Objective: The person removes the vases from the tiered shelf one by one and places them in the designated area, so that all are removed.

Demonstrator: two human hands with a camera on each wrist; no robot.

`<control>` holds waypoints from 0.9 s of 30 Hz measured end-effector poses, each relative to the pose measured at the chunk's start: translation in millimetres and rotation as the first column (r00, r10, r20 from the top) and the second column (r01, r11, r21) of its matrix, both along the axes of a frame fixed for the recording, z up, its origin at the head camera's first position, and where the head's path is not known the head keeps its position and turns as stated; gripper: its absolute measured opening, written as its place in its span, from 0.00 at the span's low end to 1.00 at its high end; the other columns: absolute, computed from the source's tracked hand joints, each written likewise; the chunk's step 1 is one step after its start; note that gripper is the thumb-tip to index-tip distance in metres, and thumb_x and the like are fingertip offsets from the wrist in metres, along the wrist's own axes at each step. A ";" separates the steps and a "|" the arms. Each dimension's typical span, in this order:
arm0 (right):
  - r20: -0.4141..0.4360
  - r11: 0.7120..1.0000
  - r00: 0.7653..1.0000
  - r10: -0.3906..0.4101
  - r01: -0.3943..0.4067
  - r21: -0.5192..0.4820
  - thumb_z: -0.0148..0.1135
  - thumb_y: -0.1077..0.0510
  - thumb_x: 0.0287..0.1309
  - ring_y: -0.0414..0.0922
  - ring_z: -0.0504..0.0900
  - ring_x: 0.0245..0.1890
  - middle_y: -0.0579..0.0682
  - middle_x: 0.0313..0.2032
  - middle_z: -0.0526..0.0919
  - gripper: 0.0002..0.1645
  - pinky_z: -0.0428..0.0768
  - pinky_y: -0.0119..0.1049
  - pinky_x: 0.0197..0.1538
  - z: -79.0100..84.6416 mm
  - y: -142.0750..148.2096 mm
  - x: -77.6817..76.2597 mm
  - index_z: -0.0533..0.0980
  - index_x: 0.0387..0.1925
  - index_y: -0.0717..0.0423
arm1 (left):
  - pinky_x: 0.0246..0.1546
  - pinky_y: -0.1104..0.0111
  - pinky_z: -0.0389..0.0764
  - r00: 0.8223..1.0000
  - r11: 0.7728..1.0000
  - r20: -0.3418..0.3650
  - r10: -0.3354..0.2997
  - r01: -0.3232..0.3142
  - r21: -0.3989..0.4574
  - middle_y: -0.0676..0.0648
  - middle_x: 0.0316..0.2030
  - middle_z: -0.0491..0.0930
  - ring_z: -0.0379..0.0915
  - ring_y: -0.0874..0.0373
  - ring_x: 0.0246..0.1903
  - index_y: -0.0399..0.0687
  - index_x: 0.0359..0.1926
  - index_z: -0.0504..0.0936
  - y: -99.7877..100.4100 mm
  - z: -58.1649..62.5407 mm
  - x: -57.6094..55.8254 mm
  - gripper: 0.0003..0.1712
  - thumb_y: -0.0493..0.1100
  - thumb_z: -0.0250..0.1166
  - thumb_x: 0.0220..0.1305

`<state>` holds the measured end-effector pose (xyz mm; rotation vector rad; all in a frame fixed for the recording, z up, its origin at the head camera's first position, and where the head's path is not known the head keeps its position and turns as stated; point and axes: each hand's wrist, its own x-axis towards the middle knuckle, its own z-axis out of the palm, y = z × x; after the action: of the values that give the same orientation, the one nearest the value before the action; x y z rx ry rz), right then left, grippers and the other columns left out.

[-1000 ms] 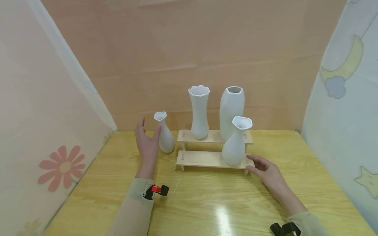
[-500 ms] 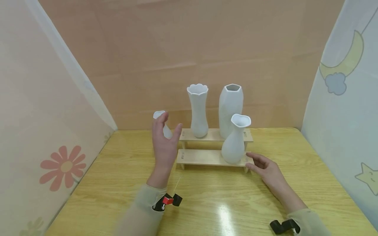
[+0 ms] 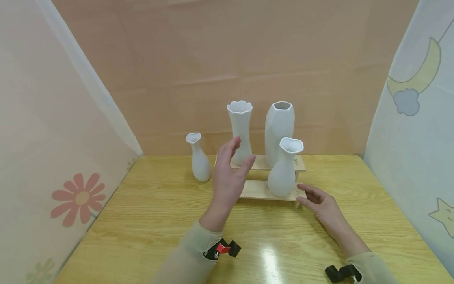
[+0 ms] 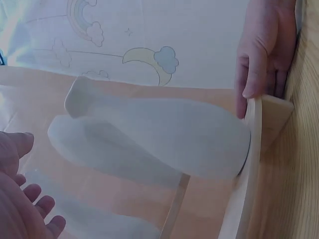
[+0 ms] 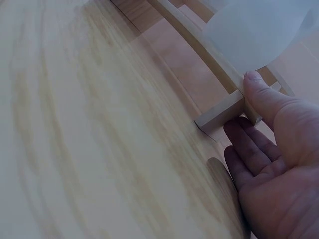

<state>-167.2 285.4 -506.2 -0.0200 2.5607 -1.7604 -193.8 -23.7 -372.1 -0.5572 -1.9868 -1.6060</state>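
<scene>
My left hand (image 3: 228, 179) is raised in front of the two-step wooden stand (image 3: 256, 190), fingers relaxed, thumb apart, holding nothing. It hides part of the stand and of the tall scalloped-rim white vase (image 3: 241, 123) on the upper step. Beside that vase stands a faceted white vase (image 3: 278, 128). A wavy-lipped, round-bellied white vase (image 3: 282, 177) stands at the right of the lower step; the left wrist view shows this vase (image 4: 184, 132) sideways. My right hand (image 3: 324, 205) grips the lower step's right end, its thumb (image 5: 253, 77) at the edge and other fingers by the leg.
A smaller narrow-necked white vase (image 3: 201, 163) stands on the wooden table (image 3: 149, 221), left of the stand. A peach sheet (image 3: 177, 71) hangs behind, with printed cloth (image 3: 400, 157) at the right side.
My left hand has moved right, from beside the small vase to in front of the stand. The right hand stays at the lower step's end. The vases have not moved.
</scene>
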 end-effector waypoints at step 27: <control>0.002 1.000 1.000 -0.013 0.013 -0.022 0.71 0.39 0.75 0.56 0.66 0.80 0.55 0.80 0.70 0.43 0.69 0.14 0.61 -3.4 -1.0 -3.6 0.71 0.81 0.51 | 0.70 0.50 0.78 0.991 0.997 0.115 -0.072 0.072 -0.002 0.48 0.64 0.82 0.76 0.56 0.66 0.47 0.74 0.80 73.0 -6.0 8.2 0.33 0.45 0.78 0.72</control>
<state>-170.8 284.4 -509.7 -0.0024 2.5461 -1.7927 -185.6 49.3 -378.1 -0.5557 -2.0774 -1.7112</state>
